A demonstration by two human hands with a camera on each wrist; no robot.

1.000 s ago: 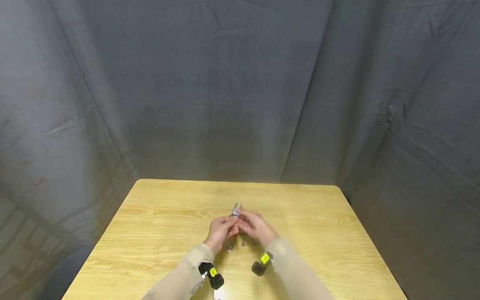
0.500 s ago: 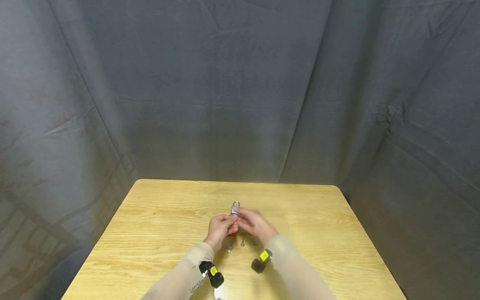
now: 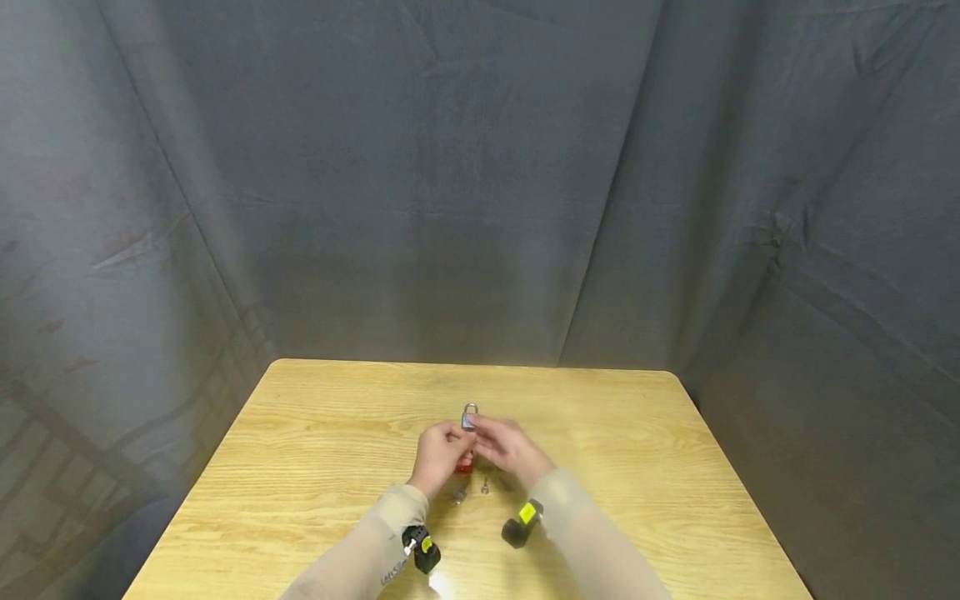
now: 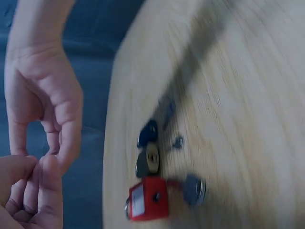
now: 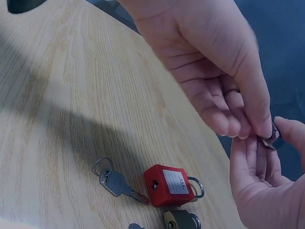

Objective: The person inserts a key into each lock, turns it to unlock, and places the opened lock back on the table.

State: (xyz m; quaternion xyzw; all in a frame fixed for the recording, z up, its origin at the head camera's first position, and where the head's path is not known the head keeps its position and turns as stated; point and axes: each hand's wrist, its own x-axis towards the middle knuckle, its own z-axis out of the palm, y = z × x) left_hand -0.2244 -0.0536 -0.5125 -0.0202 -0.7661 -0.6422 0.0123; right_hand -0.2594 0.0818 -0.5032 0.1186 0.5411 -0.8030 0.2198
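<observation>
A small silver-grey padlock (image 3: 469,420) is held up over the middle of the table, its shackle pointing away. My right hand (image 3: 513,447) grips its body between thumb and fingers. The left hand (image 3: 438,458) pinches with thumb and forefinger right at the padlock's lower end; I cannot tell what lies between those fingertips. In the right wrist view only a dark metal bit of the padlock (image 5: 271,138) shows between the hands. A red padlock (image 5: 171,186) with a white label lies on the table below them, beside a key on a ring (image 5: 114,182).
In the left wrist view, a brass-faced dark padlock (image 4: 151,157) and a blue padlock (image 4: 147,133) stand in a row with the red one. Small keys (image 4: 177,142) lie near them. The wooden table (image 3: 337,417) is backed by grey curtains (image 3: 450,208).
The held padlock has shifted slightly left and turned more upright. The left hand has rolled a little, its wrist camera turning with it, and the red padlock shows more below it.
</observation>
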